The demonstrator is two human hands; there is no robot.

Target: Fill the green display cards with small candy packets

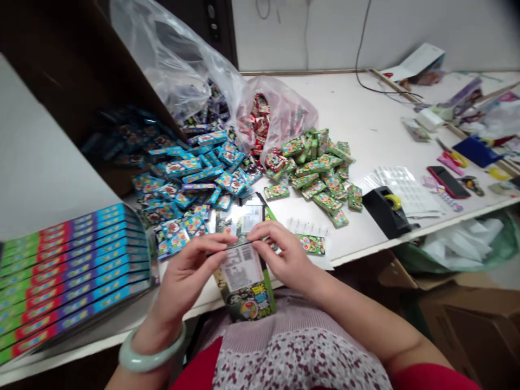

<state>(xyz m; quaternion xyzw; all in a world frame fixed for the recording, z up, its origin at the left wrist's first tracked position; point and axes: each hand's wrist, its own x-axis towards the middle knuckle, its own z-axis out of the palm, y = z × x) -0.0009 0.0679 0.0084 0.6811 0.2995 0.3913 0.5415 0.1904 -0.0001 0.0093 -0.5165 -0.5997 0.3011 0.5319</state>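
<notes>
White counter (365,108) stretches across the far side, and just above its near edge a person's two hands grip a green-and-black printed card packet (246,300) with a white barcode label (242,266). Curled fingers close on it from both sides: the left hand (189,276), wearing a pale green bangle (151,353), and the right hand (284,253). Just beyond the right hand lies a small green packet (311,244). Farther off, a pile of blue packets (190,184) sits left of a pile of green packets (320,173), with red packets (260,122) between them and a clear plastic bag (174,59) behind. A black tape dispenser (385,211) stands right; stacked boxes (69,276) lie left.
</notes>
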